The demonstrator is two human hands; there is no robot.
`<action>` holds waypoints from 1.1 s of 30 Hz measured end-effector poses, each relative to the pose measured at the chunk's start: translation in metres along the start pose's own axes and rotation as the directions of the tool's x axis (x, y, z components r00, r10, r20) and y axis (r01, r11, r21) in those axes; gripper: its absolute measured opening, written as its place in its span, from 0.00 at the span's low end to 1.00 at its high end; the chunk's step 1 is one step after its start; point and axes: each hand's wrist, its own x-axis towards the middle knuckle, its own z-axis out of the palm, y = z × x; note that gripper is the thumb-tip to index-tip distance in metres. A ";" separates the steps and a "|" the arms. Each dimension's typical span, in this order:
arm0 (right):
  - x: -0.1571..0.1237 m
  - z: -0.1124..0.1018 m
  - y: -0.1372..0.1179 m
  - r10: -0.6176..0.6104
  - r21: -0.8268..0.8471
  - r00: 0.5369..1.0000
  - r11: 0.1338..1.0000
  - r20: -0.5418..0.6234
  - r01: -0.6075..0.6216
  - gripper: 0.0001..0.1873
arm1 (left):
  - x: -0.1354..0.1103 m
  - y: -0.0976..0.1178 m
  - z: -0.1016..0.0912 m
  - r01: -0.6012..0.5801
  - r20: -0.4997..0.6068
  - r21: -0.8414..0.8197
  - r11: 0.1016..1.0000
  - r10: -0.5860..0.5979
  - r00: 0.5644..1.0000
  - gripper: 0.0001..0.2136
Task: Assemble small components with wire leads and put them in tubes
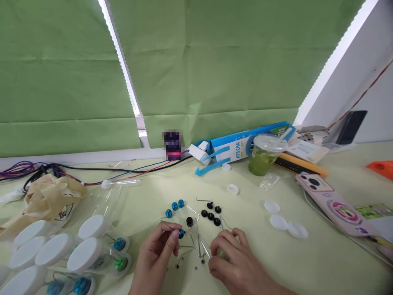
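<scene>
The blue piece (181, 234) sits pinched between thumb and index fingertip of the left hand (159, 248), above the table (172, 186) and well forward of its back edge. Partly hidden by those fingertips, its short axis seems to run roughly crosswise, a small dark stub pointing right. The left forearm rises from below with the palm turned inward and the fingers curled. The right hand (231, 255) lies low, palm down, knuckles raised, its forearm coming in from the lower right. Its fingertips meet a metal rod (204, 247) slanting from the table's back-edge side down toward that hand; whether they grasp it, I cannot tell. Black pieces (210, 216) cluster beyond, nearer the back edge.
</scene>
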 end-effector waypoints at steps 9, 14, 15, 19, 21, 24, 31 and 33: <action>0.011 -0.016 0.003 -0.022 0.145 0.994 0.989 0.106 0.006 0.06 | 0.001 -0.010 -0.004 -0.049 0.010 0.014 0.999 0.049 0.999 0.07; 0.021 -0.024 -0.008 0.273 0.101 0.945 0.950 0.182 -0.294 0.03 | -0.002 -0.007 -0.002 -0.069 0.023 -0.009 0.998 0.069 0.997 0.07; 0.021 -0.022 -0.009 0.291 0.093 0.939 0.946 0.184 -0.311 0.04 | -0.002 -0.007 -0.001 -0.074 0.016 -0.014 0.997 0.075 0.997 0.07; 0.019 -0.011 -0.012 0.361 -0.019 0.912 0.931 0.196 -0.365 0.05 | -0.004 -0.007 -0.001 -0.092 0.003 -0.026 0.995 0.092 0.996 0.07; 0.019 -0.006 -0.013 0.394 -0.100 0.892 0.919 0.220 -0.381 0.04 | -0.005 -0.007 -0.002 -0.102 0.006 -0.024 0.995 0.102 0.995 0.07; 0.023 -0.006 -0.015 0.425 -0.254 0.858 0.898 0.287 -0.359 0.01 | -0.006 -0.006 -0.005 -0.135 -0.010 -0.010 0.991 0.134 0.991 0.06; 0.044 -0.019 -0.037 0.326 -0.442 0.753 0.895 0.571 -0.052 0.20 | -0.001 -0.005 -0.006 -0.198 0.010 0.001 0.980 0.198 0.980 0.04; 0.050 -0.021 -0.041 0.270 -0.426 0.770 0.905 0.579 0.003 0.18 | 0.000 -0.005 -0.006 -0.186 0.006 -0.009 0.983 0.186 0.983 0.04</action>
